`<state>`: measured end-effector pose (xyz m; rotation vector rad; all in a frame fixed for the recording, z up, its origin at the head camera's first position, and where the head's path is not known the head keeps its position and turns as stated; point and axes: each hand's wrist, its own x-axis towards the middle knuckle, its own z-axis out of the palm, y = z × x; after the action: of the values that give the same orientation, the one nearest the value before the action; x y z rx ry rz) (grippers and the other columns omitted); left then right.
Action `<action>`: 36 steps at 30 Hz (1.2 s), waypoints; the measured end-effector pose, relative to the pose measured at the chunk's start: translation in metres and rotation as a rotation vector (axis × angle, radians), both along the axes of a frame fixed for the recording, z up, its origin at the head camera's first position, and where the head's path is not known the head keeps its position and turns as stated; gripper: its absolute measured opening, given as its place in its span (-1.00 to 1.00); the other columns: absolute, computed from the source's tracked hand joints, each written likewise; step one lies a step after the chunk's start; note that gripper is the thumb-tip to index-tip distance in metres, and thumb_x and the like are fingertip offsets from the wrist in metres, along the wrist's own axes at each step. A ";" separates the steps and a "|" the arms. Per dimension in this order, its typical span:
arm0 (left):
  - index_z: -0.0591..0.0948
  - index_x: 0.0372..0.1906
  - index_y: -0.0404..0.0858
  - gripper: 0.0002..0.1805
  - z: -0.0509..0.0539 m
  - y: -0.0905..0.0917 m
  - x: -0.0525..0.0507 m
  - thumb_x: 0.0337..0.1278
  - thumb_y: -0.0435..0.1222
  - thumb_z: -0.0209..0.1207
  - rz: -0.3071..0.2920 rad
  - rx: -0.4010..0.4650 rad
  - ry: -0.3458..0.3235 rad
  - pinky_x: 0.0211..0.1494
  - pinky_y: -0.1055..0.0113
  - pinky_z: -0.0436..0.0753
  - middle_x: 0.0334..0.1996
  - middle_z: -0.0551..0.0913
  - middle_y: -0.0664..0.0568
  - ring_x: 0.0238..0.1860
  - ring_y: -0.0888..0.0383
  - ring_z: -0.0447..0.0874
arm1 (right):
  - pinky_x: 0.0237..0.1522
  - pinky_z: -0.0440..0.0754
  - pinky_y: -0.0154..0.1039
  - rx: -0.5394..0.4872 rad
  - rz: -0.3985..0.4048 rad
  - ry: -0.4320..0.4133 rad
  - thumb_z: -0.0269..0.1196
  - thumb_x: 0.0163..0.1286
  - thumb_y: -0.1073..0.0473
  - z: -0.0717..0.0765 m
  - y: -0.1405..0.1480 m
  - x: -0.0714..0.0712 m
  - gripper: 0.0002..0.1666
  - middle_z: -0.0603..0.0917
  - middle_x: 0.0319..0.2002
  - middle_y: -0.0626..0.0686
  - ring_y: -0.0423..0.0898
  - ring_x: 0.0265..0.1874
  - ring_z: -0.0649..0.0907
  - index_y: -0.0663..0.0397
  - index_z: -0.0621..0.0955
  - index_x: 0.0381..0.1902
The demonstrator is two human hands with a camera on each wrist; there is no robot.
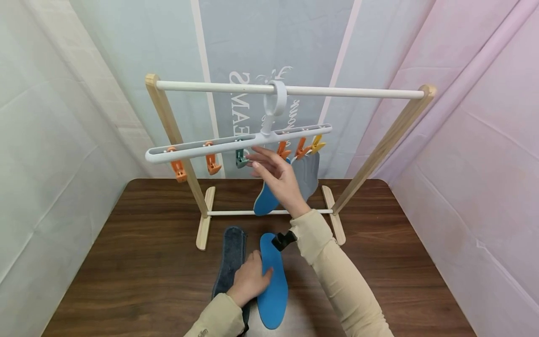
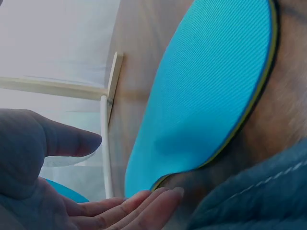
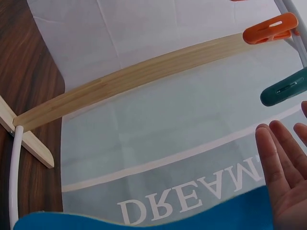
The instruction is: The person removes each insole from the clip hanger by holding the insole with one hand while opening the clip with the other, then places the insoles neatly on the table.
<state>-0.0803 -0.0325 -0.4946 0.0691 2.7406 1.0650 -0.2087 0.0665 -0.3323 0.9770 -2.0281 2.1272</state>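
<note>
One hanger (image 1: 266,136) carries six clips: four orange clips (image 1: 212,164), one green clip (image 1: 242,159), one yellow clip (image 1: 317,144). Two insoles hang from it, one blue (image 1: 266,202), one grey (image 1: 309,175). The right hand (image 1: 281,175), its grip loose, reaches beside the green clip. The left hand (image 1: 250,278), its grip wide, is at one blue insole (image 1: 273,299) on the surface (image 1: 147,262), beside a dark insole (image 1: 232,252).
</note>
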 end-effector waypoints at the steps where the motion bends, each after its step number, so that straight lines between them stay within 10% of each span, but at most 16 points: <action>1: 0.31 0.19 -0.60 -0.37 0.001 -0.001 -0.001 0.20 -0.22 0.20 0.002 -0.001 0.016 -0.27 -0.06 0.59 0.01 0.47 -0.42 -0.20 -0.24 0.60 | 0.12 0.58 -0.02 0.002 -0.002 0.003 0.08 0.48 0.25 -0.001 0.001 0.000 -0.51 0.53 0.19 0.24 0.07 0.15 0.57 0.11 0.38 0.34; 15: 0.41 0.14 -0.45 -0.54 0.028 -0.013 -0.040 0.28 -0.23 0.12 0.081 0.024 0.182 -0.43 0.22 0.45 -0.14 0.51 -0.21 -0.36 0.01 0.53 | 0.12 0.57 -0.15 0.027 -0.092 0.056 0.09 0.47 0.24 -0.006 0.015 0.007 -0.59 0.58 0.09 0.23 -0.06 0.07 0.59 0.18 0.48 0.24; 23: 0.34 0.21 -0.47 -0.52 0.048 -0.020 -0.069 0.33 -0.27 0.08 0.107 0.129 0.310 -0.10 0.08 0.55 0.07 0.44 -0.30 -0.01 -0.16 0.52 | 0.02 0.52 0.12 -0.009 -0.114 0.073 0.07 0.48 0.24 -0.006 0.019 0.009 -0.61 0.58 0.07 0.30 -0.11 0.06 0.59 0.27 0.48 0.20; 36: 0.28 0.29 -0.43 -0.51 0.061 -0.007 -0.104 0.35 -0.37 0.08 0.107 0.394 0.495 0.29 0.03 0.43 0.18 0.42 -0.29 0.23 -0.21 0.42 | -0.01 0.56 -0.04 -0.071 -0.152 0.067 0.06 0.49 0.21 -0.014 0.021 0.010 -0.63 0.65 0.01 0.17 -0.13 0.02 0.62 0.36 0.51 0.13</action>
<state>-0.1841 -0.0391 -0.4339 0.2808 2.9189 1.8202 -0.1983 0.0871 -0.3468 0.8433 -1.9157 2.0456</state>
